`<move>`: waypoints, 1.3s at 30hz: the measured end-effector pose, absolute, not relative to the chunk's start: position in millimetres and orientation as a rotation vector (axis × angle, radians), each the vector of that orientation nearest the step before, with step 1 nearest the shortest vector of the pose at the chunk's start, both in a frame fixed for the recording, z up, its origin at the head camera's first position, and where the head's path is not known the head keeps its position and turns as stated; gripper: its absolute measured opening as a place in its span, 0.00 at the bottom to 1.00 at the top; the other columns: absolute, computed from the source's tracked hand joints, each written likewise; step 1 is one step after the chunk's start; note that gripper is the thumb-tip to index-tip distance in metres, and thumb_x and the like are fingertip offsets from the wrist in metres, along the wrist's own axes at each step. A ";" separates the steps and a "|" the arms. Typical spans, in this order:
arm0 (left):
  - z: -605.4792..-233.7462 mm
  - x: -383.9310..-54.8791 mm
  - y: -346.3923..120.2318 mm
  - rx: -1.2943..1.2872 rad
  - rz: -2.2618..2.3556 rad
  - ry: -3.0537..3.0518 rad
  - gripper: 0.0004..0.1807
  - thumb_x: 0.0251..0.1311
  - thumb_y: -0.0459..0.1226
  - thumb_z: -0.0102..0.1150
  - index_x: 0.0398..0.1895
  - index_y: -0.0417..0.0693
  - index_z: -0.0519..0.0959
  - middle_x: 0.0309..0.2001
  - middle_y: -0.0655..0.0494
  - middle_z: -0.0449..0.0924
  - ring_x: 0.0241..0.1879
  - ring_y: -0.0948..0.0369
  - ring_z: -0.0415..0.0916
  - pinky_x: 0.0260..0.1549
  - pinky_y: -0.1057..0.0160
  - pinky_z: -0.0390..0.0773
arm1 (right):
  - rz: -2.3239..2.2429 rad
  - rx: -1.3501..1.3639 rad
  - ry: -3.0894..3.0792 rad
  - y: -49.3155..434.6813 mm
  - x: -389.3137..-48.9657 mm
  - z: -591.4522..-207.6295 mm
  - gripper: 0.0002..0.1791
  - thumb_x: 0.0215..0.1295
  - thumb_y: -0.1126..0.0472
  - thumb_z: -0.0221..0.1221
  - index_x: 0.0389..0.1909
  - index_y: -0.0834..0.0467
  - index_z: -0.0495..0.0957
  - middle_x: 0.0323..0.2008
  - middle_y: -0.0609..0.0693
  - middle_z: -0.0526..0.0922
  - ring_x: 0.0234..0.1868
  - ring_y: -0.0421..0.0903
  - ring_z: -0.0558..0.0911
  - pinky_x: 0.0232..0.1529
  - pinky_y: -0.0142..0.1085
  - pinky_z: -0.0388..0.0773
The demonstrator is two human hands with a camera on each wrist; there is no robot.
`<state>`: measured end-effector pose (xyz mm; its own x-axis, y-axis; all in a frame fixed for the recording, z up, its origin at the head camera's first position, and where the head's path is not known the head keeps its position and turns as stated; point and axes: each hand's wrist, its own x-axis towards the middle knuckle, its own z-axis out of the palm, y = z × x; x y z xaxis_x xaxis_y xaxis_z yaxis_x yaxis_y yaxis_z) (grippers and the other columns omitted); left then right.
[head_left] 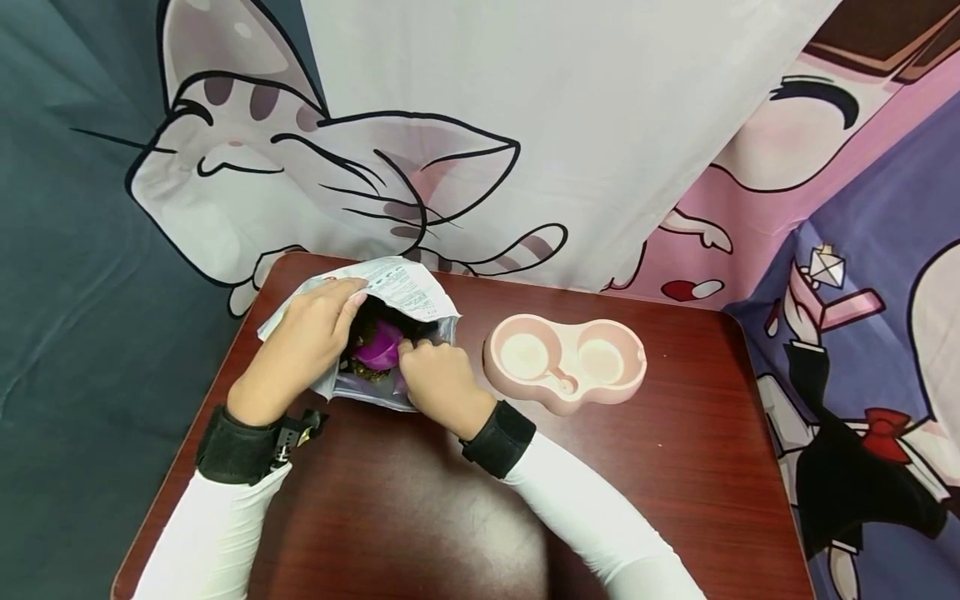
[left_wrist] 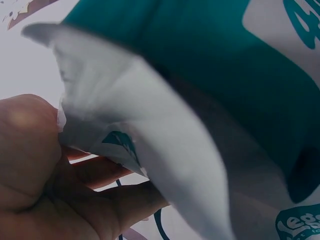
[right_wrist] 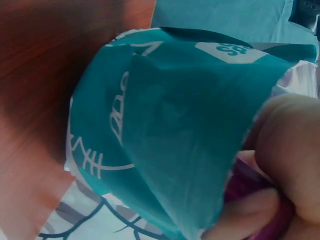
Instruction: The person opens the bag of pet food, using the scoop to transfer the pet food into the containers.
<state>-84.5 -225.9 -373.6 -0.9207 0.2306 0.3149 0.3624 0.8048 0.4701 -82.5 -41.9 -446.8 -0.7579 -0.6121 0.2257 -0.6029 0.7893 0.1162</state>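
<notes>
- Gripping the purple scoop point(head_left: 379, 345) inside the bag point(head_left: 405, 285): right hand point(head_left: 446, 385), at bag's four o'clock.
- Holding bag's rim: left hand point(head_left: 303, 346), at nine o'clock.
- Standing at three o'clock: pink double bowl point(head_left: 567, 346).

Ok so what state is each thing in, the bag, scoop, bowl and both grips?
Bag, open, small pieces visible inside
Purple scoop, inside the bag, held, fill unclear
Pink double bowl, upright, untouched
Left grip, holding the bag's edge
Right grip, holding the scoop
</notes>
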 end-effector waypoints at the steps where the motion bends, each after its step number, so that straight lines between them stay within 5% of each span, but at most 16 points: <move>1: -373.6 -84.5 -226.1 -0.459 -0.789 -2.752 0.18 0.79 0.34 0.49 0.60 0.29 0.79 0.59 0.33 0.81 0.64 0.38 0.76 0.66 0.37 0.71 | -0.046 0.946 -2.730 -41.1 -82.3 -447.2 0.10 0.66 0.57 0.62 0.46 0.53 0.85 0.30 0.49 0.86 0.24 0.48 0.87 0.20 0.42 0.83; 39: -372.1 -88.6 -227.7 -0.409 -0.833 -2.784 0.20 0.80 0.37 0.46 0.63 0.32 0.78 0.61 0.35 0.81 0.66 0.40 0.75 0.68 0.39 0.70 | 0.005 0.876 -2.759 -16.0 -59.2 -424.2 0.27 0.55 0.55 0.70 0.59 0.51 0.84 0.35 0.51 0.87 0.21 0.51 0.84 0.18 0.43 0.81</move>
<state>-88.6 -227.7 -372.1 -0.9402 0.2034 0.2734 0.3201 0.8023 0.5039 -59.2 -16.0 -424.2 -0.7893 -0.5676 0.2342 -0.5684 0.8197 0.0710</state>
